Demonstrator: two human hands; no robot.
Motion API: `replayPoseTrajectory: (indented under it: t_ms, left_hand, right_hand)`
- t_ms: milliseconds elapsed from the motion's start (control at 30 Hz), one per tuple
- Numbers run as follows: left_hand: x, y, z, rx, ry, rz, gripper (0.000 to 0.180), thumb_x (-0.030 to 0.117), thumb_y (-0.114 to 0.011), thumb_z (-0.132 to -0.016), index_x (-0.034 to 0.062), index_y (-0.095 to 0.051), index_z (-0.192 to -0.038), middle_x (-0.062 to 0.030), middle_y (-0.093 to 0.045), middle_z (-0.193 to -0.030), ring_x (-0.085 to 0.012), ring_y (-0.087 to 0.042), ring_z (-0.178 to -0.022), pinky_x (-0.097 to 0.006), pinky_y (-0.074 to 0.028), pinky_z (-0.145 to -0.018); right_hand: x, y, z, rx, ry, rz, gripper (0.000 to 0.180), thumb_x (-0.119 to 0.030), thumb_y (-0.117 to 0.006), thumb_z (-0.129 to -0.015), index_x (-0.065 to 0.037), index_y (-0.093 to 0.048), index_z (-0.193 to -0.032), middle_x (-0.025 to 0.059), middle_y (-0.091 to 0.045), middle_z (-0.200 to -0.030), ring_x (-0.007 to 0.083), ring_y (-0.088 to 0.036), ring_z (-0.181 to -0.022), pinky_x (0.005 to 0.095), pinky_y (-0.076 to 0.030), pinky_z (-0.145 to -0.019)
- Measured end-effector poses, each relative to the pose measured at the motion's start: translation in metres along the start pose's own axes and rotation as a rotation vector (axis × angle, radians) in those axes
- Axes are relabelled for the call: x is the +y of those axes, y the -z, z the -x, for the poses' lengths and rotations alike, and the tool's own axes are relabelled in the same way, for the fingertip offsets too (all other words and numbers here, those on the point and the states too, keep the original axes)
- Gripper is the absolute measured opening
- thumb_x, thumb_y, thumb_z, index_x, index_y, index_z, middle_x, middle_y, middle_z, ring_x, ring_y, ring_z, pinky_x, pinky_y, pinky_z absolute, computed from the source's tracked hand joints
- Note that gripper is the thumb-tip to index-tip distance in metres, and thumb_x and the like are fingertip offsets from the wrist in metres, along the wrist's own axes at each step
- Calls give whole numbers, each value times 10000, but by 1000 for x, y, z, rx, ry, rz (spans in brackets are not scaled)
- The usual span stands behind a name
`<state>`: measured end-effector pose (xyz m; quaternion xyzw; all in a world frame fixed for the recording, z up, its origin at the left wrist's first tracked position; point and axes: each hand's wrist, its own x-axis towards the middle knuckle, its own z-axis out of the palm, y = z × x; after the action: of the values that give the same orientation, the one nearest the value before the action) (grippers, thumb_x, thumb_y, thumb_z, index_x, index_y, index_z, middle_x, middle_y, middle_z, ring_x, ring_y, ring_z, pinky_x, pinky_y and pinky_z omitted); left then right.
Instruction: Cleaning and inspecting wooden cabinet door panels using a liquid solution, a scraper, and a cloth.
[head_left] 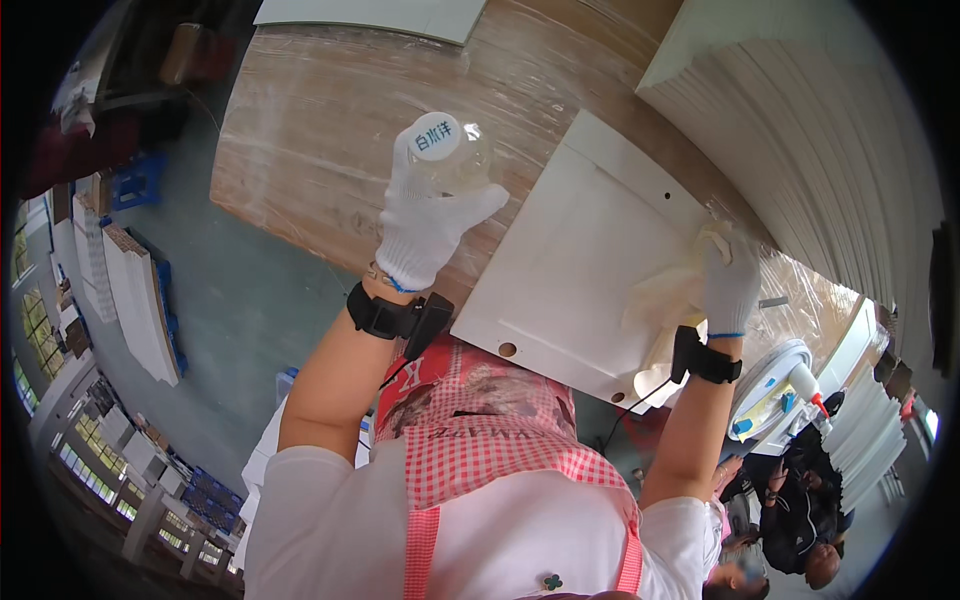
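Note:
My left hand (425, 215), in a white knit glove, is wrapped round a clear bottle (462, 172) above the table. The bottle has a round white end with blue print. To its right a white panel (570, 250) with a few round holes lies at an angle on the table, its near corner close to my apron. Over the panel's right side my right hand (730, 280), gloved too, is closed on a thin cream cloth (665, 300), which hangs loosely onto the panel. The right fingertips are partly hidden by the cloth.
Film covers the brown table (330, 140). A tall stack of white panels (800, 140) stands at the right. Another white panel (370, 15) lies at the far edge. A round tub (770, 390) holds a white squeeze bottle (803, 382). Other people (800, 510) are at lower right.

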<state>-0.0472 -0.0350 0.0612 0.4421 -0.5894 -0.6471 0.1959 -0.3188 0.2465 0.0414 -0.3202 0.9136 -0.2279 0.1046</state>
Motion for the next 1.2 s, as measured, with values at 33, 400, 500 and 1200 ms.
replayPoseTrajectory:
  t_ms: [33, 400, 500, 1200]
  left_hand:
    - [-6, 8, -3, 5, -119, -40, 655, 100, -837, -768, 47, -495, -1324, -79, -643, -1185, -206, -653, -1057, -345, -552, -934]
    - [-26, 25, 16, 143, -390, -356, 738, 70, -880, -705, 70, -499, -1337, -89, -653, -1186, -199, -661, -1039, -336, -556, -911]
    - [-38, 46, 44, -321, 250, -487, 429, 245, -798, -797, 66, -633, -1150, -80, -720, -925, -220, -710, -865, -342, -557, -828]
    - [-63, 40, 41, -686, 20, -819, 220, 362, -608, -880, 147, -657, -883, -95, -700, -815, -334, -684, -797, -461, -519, -712]
  right_hand:
    - [-22, 0, -8, -6, 11, 2, 202, -195, -675, -856, -94, -722, -1025, 121, -658, -1095, 327, -627, -1016, 416, -511, -872]
    - [-154, -70, -53, -101, 120, 197, 252, -335, -662, -880, -132, -671, -1028, 88, -615, -1107, 315, -661, -956, 417, -545, -794]
    - [-167, -81, -44, -138, 154, 193, 205, -239, -709, -872, -104, -698, -1025, 95, -630, -1126, 313, -660, -992, 400, -543, -843]
    - [-187, -112, -15, -91, 469, 195, 147, -118, -666, -851, -125, -670, -997, 111, -624, -1123, 322, -676, -896, 401, -574, -740]
